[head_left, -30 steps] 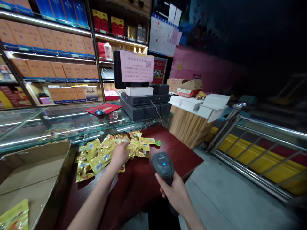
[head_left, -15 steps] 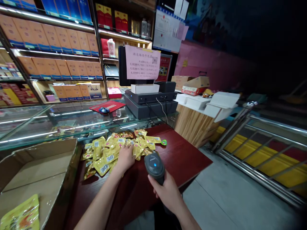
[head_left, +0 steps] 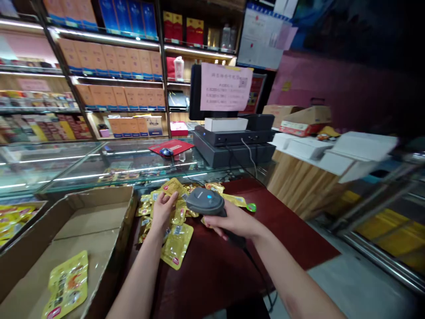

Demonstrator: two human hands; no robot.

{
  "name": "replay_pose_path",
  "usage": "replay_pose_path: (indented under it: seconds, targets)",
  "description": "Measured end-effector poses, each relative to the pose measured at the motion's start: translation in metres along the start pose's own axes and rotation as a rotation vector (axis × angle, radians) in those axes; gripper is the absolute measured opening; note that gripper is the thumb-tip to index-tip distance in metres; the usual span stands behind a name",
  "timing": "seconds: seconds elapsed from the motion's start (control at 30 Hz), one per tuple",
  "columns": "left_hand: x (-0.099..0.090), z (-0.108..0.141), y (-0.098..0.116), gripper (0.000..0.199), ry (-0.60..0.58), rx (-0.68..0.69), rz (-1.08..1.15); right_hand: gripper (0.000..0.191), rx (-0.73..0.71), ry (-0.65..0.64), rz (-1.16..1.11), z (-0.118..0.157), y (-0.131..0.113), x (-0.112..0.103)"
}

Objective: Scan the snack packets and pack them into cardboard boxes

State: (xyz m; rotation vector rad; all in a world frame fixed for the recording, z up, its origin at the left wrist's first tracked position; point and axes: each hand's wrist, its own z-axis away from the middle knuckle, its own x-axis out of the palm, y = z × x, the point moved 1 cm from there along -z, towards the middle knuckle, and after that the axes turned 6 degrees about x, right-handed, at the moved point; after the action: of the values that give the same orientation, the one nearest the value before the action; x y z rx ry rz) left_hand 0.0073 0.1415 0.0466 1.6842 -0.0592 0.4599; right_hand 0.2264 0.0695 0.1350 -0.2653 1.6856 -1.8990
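My left hand pinches a gold-yellow foil snack packet and lifts its edge above the pile. My right hand grips a grey handheld barcode scanner, with its blue light showing and its head close to that packet. Below them, a loose pile of foil packets lies on the dark red counter. One packet rests at the pile's near edge. Another packet lies in the open cardboard box to the left.
A glass display counter runs behind the red counter, with a card reader or small device on a red mat. A stacked black register unit stands at the back. White boxes sit on a wooden counter at right, beside a metal railing.
My view has swung left. My right hand has brought the scanner in over the pile, and my left hand now lifts a packet. A packet has appeared lying apart at the pile's near edge.
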Motion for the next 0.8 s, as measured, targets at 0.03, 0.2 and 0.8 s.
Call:
replay_pose_path:
  seconds: [0.03,0.2,0.8]
  targets:
    - [-0.003,-0.003,-0.002,0.058,0.072,0.0,0.046,0.023,0.012,0.029,0.014,-0.015,-0.001,-0.005]
    - [-0.023,-0.017,0.006,0.055,0.296,0.106,0.219,0.019,0.008,0.135,0.161,-0.078,-0.004,-0.007]
    - [-0.022,-0.019,0.011,0.047,0.368,0.108,0.279,0.03,-0.237,0.219,0.38,-0.095,0.025,0.03]
